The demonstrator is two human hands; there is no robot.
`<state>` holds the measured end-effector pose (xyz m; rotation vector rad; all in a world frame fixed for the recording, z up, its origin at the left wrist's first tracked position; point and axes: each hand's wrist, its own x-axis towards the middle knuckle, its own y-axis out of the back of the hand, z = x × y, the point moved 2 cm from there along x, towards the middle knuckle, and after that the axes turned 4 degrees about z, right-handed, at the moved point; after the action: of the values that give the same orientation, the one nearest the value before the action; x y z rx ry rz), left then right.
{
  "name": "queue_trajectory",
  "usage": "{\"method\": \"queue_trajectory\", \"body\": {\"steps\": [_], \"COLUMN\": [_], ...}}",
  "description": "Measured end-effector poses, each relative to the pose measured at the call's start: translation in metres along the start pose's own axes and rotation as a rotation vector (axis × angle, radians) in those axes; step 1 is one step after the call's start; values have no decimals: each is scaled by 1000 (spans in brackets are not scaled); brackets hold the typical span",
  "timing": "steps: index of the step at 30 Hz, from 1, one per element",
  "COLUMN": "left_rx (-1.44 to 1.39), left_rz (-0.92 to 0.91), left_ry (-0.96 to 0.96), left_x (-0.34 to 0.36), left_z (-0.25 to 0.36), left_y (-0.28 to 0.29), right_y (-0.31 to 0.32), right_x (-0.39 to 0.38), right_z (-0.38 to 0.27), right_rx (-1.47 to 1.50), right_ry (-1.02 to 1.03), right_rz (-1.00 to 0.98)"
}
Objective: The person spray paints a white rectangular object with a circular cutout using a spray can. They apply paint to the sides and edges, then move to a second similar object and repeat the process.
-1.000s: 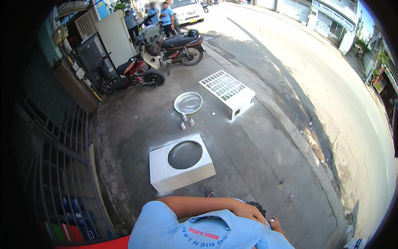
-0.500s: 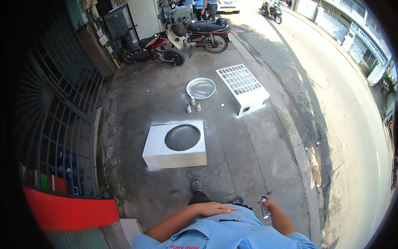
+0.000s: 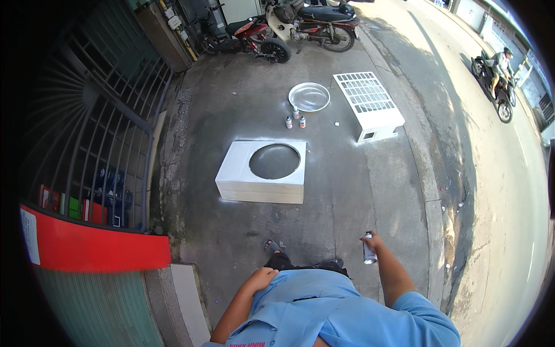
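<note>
Out to my right side, my right hand (image 3: 374, 240) is closed round a spray can (image 3: 370, 254), which hangs with its base toward me. Against my left hip, beside the shirt's hem, my left hand (image 3: 264, 279) has its fingers curled; whether anything is inside them is hidden. Ahead lies a white box-shaped metal casing (image 3: 234, 162) with a large round opening, like an air conditioner's outdoor housing. Beyond it stand three small spray cans (image 3: 295, 113) and a round white pan-like lid (image 3: 293, 95). To their right is another white casing (image 3: 378, 122) with a grid of slots.
Parked motorbikes (image 3: 324, 29) line the far end of the concrete pavement. A barred metal gate (image 3: 110, 139) and a red panel (image 3: 98, 243) bound the left. Along the right runs a kerb (image 3: 425, 173), then the street, where a person rides a motorbike (image 3: 497, 87).
My left hand has moved from flat on my belly to my left hip. My right arm has reached further forward with the spray can. The view has shifted; a motorbike rider came nearer.
</note>
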<state>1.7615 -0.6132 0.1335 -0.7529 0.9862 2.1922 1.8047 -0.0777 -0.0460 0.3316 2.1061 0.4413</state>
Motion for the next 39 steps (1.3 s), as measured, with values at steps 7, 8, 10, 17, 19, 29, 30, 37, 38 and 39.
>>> {"method": "queue_trajectory", "body": {"steps": [7,8,10,17,19,29,30,37,38,39], "left_rx": [116,166,276,274,291,540,596,680,667,650], "left_rz": [-295,-326,-424,-810,-807,-772,-751,-822,-790,-760], "left_ry": [92,88,43,-200,-246,-424,-458,-423,-399,-379], "left_x": [-12,-7,9,77,82,143,146,153,157,159], "left_z": [-22,-33,-45,-120,-131,-145,-148,-161,-167,-168], "left_y": [49,56,68,172,200,268,266,259,258,254], "right_y": [-135,-143,-156,-273,-290,-300,-295,-267,-272,-276], "right_x": [-91,-122,-152,-179,-209,-318,-339,-419,-416,-406], "right_z": [-45,-83,-117,-124,-160,-183,-204,-256,-252,-245], "right_rx": [-89,-205,-322,311,162,579,605,491,494,493], "right_ry": [-583,-508,-445,-677,-615,-412,-396,-288,-281,-276], "right_rz": [-907,-871,-787,-785,-706,-572,-553,-517,-512,-504]}}
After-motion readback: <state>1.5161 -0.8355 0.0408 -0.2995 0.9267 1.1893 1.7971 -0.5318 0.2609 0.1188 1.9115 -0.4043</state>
